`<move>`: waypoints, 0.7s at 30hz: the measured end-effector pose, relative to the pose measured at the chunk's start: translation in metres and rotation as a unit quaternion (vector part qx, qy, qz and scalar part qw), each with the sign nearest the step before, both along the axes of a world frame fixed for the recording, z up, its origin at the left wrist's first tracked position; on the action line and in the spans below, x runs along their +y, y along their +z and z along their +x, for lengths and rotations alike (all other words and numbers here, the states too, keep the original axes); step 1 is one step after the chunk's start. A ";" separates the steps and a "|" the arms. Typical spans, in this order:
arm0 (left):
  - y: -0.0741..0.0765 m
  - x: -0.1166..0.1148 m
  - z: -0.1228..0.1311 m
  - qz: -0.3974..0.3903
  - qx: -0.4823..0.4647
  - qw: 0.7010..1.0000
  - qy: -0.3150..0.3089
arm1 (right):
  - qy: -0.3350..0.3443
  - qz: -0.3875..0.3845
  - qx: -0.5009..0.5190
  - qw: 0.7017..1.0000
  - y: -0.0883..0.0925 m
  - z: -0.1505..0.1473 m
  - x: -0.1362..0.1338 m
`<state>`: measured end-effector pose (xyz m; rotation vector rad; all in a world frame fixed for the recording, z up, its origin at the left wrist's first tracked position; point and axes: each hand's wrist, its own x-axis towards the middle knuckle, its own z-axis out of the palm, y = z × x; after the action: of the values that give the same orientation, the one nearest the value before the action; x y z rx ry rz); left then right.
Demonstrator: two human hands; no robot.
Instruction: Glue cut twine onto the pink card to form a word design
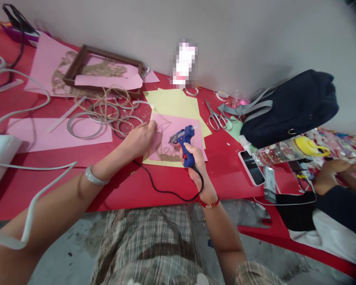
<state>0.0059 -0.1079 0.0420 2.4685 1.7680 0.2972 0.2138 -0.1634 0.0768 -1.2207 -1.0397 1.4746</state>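
Observation:
My right hand [197,160] is wrapped around the handle of a blue hot glue gun [188,147], its nozzle pointing left over a pink sheet [192,122]. Brown twine shaped into a pattern [166,152] lies on that sheet's lower part, below the nozzle. At the sheet's left edge, my left hand [142,136] is closed, fingertips pinched on a thin strand of twine [164,118]. Yellow paper [175,99] lies beneath the pink sheet. A loose tangle of twine [106,103] and several grey tape rings [85,126] are just beyond my left hand.
A brown frame [106,57] rests on pink paper at the back left. Scissors [216,118], a dark bag [290,107], a yellow-capped bottle [287,150] and a phone [251,168] are to the right. The glue gun's black cord [166,192] loops along the front. Another person's arm [329,174] is at far right.

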 end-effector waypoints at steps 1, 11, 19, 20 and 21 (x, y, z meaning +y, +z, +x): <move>0.000 0.000 0.000 0.000 -0.002 1.000 -0.001 | -0.007 -0.006 0.001 1.000 -0.003 0.000 0.002; -0.005 0.001 -0.002 0.014 -0.021 1.000 0.002 | -0.029 -0.028 0.016 0.999 -0.016 0.009 0.012; -0.008 0.001 -0.002 0.028 -0.021 0.999 0.000 | -0.025 -0.019 0.010 0.999 -0.020 0.016 0.013; -0.008 0.001 -0.002 0.033 -0.023 0.999 -0.004 | -0.025 -0.011 0.007 1.000 -0.020 0.017 0.012; -0.009 0.001 -0.003 0.039 -0.027 0.999 -0.008 | -0.026 -0.004 0.003 1.000 -0.020 0.017 0.012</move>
<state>0.0033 -0.1073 0.0335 2.5002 1.7469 0.4358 0.2312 -0.1510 0.0566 -1.2386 -0.9913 1.4436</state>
